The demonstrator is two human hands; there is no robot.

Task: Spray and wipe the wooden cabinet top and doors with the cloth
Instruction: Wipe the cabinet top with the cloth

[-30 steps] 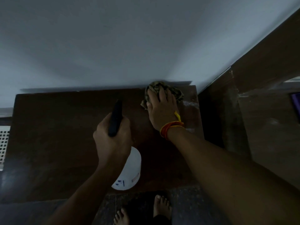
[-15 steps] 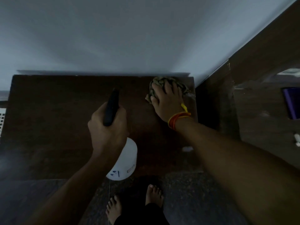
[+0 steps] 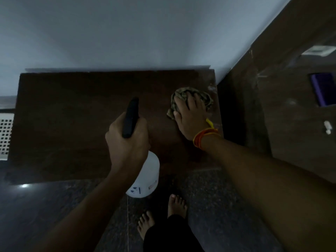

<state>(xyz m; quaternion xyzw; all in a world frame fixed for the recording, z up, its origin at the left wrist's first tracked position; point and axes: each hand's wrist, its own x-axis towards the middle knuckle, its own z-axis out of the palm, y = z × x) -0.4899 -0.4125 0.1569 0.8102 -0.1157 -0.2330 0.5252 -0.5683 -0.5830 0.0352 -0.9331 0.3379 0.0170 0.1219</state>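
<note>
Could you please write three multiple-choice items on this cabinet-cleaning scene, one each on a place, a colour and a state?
1. Where on the cabinet top does the cloth lie?
A. near the right end
B. at the left end
C. hanging off the front edge

2. What colour is the spray bottle body?
A. red
B. white
C. green

3. What is the right hand doing?
A. hanging idle
B. gripping the bottle
C. pressing on the cloth

Answers: 1 A, the cloth sits by the right edge. 2 B, the body below the left hand is white. 3 C, its fingers lie over the cloth.

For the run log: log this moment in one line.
left hand grips white spray bottle | right hand presses crumpled olive cloth | dark wooden cabinet top
</note>
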